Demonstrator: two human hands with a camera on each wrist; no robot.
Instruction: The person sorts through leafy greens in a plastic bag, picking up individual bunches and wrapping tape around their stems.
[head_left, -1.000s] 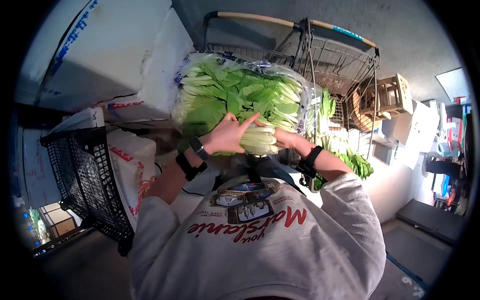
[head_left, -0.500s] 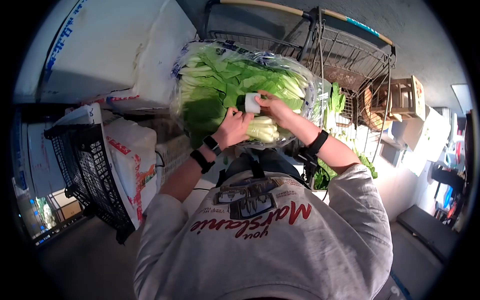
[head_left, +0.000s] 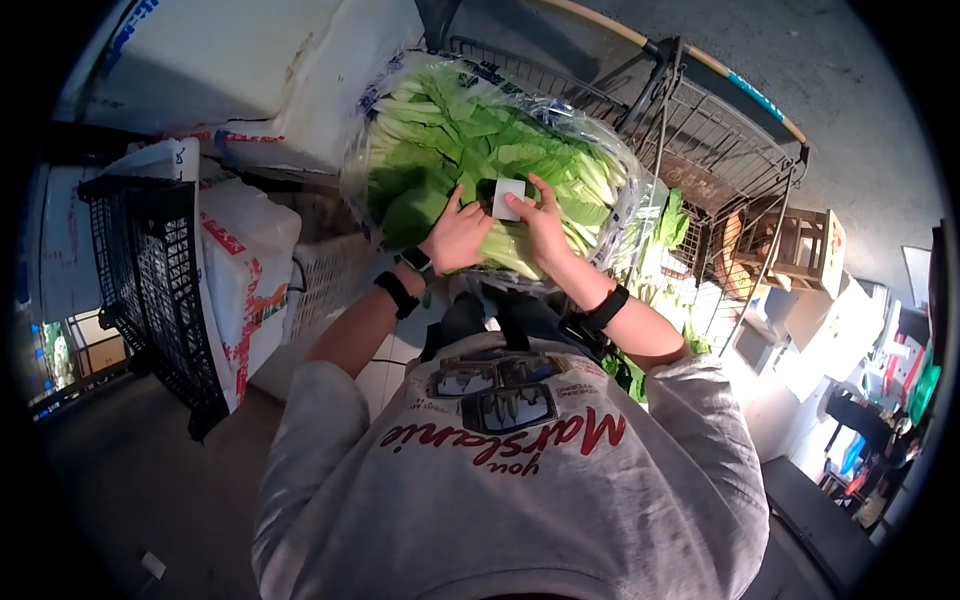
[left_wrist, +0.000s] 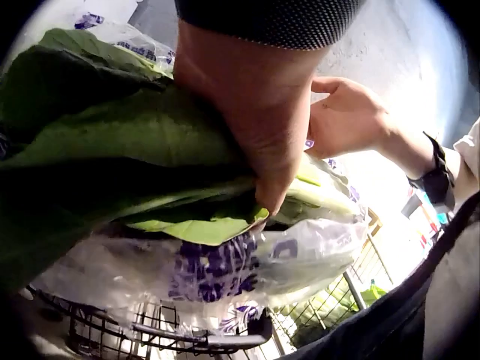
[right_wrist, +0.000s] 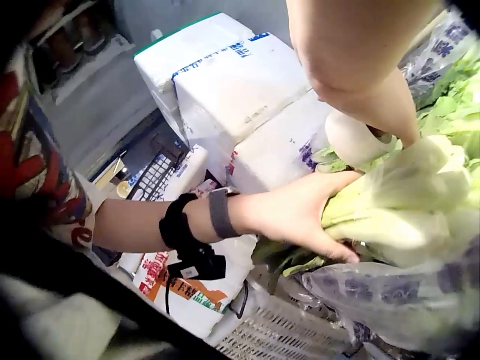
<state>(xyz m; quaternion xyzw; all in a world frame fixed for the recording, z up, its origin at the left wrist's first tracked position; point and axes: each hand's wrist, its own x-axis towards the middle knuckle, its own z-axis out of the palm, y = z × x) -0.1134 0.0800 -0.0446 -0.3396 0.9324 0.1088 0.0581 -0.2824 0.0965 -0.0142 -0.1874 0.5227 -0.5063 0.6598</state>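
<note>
White roll (head_left: 509, 199) is pinched in the right hand (head_left: 546, 232), with the thumb pressed on its near face. Thumb and fingers of the left hand (head_left: 459, 238) are clamped around the pale stalks of a leafy bunch (head_left: 512, 250), positioned at the near edge of the plastic-lined load of leafy greens (head_left: 480, 132), upper centre of the frame. The roll, unseen one second earlier, is now exposed above the stalks; both hands are thereby occupied, one with the roll, one with the bunch. A wire cart (head_left: 757, 93) is located at upper right.
</note>
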